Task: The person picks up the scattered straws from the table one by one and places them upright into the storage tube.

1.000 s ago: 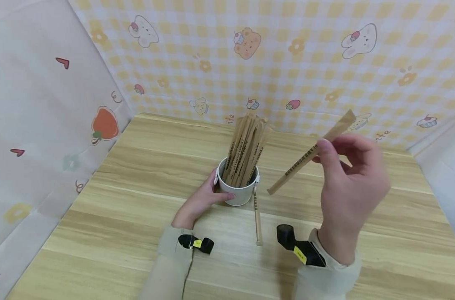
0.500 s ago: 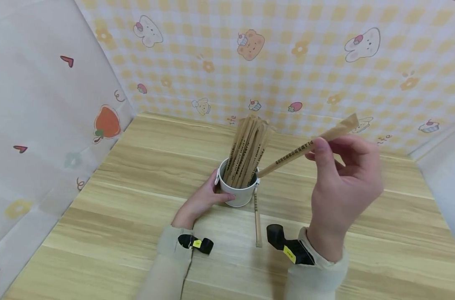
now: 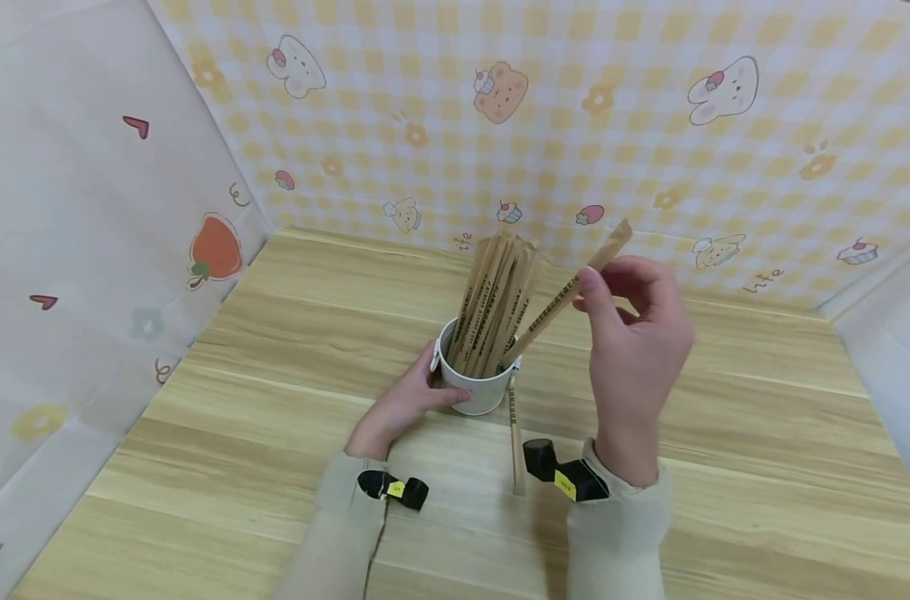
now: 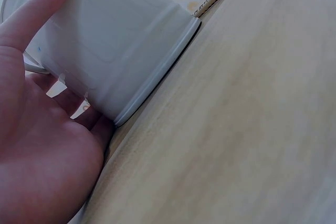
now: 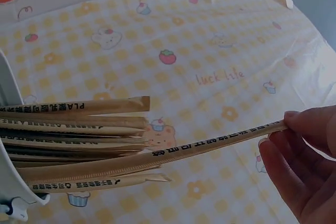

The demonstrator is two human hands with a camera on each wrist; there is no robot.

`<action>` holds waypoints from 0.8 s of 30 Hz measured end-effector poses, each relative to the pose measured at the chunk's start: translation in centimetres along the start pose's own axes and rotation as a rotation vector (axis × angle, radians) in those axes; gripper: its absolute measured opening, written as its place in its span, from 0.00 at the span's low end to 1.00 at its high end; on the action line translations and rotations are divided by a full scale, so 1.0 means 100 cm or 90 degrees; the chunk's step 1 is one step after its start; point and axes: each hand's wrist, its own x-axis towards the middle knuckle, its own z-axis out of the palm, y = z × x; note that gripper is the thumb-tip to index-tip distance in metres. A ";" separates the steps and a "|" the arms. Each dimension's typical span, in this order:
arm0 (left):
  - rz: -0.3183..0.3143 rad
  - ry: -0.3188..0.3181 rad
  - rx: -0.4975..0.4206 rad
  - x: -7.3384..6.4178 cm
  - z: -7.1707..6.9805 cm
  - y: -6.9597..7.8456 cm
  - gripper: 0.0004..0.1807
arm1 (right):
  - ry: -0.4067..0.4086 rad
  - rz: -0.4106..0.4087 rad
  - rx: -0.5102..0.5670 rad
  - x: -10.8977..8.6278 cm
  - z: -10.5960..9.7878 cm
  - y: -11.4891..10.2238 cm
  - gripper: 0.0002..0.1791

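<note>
A white metal bucket (image 3: 479, 395) stands upright on the wooden table, with several paper-wrapped straws (image 3: 492, 300) leaning in it. My left hand (image 3: 413, 392) grips the bucket's left side, thumb across the front; the left wrist view shows the palm against the bucket wall (image 4: 115, 40). My right hand (image 3: 638, 342) pinches one wrapped straw (image 3: 552, 308) near its upper end, between thumb and fingers. That straw slants down to the left, its lower end inside the bucket's rim. In the right wrist view the pinched straw (image 5: 220, 144) runs from the fingertips to the bucket opening.
Another wrapped straw (image 3: 516, 442) lies on the table (image 3: 237, 433), just right of the bucket. A yellow checked cloth (image 3: 395, 108) with cartoon prints rises behind the table, and a white printed sheet (image 3: 87, 250) stands at the left.
My right hand has moved left with the pinched straw, whose lower end has gone from outside the bucket to inside its rim. My left hand keeps its grip on the bucket.
</note>
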 end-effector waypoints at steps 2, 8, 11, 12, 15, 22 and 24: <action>0.000 0.000 -0.001 0.000 0.000 0.000 0.49 | -0.017 0.016 -0.017 0.001 0.001 0.004 0.13; -0.006 0.000 0.000 0.001 0.000 0.000 0.50 | -0.059 0.085 -0.056 0.003 0.005 0.016 0.11; -0.007 0.001 -0.003 0.000 0.001 0.000 0.50 | -0.086 0.112 -0.073 0.004 0.006 0.032 0.11; -0.008 0.001 -0.004 0.000 0.001 0.000 0.50 | -0.094 0.120 -0.076 0.004 0.006 0.038 0.11; -0.009 0.001 -0.006 0.000 0.001 0.000 0.50 | -0.117 0.140 -0.087 0.005 0.006 0.057 0.11; 0.001 -0.002 -0.008 0.001 0.000 -0.001 0.51 | -0.159 0.185 -0.147 0.005 0.010 0.075 0.10; 0.001 -0.001 -0.007 0.001 0.000 -0.001 0.50 | -0.172 0.191 -0.170 0.005 0.011 0.077 0.09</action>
